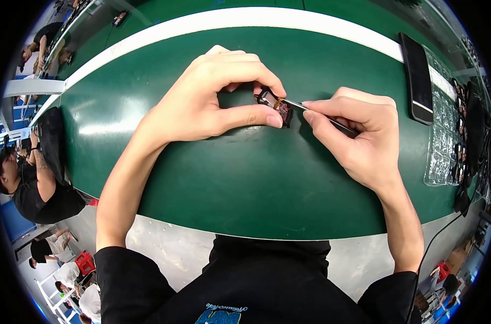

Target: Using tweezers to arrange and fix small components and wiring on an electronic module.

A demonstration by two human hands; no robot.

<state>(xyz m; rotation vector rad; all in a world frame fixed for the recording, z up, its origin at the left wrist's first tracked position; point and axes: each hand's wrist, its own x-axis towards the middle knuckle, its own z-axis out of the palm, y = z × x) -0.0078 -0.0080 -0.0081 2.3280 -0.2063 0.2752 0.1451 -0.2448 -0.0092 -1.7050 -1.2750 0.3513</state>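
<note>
Between the thumb and fingers of my left hand [218,92] is a small black electronic module [278,107], its open side showing a reddish circuit board. My right hand [359,127] pinches a slim metal tool [295,103] with a dark rear end, like tweezers or a probe; its exact kind is unclear. The tool's tip meets the module's upper edge near my left index finger. Both hands are above the green tabletop [267,189], and part of the module is hidden by my left fingers.
A black phone-like slab [416,78] lies at the right, beside a clear plastic tray [442,146] and a row of small dark modules [459,140]. A white strip [245,17] crosses the far side. A person in black [35,183] sits at the left; a cable [437,235] hangs at the right.
</note>
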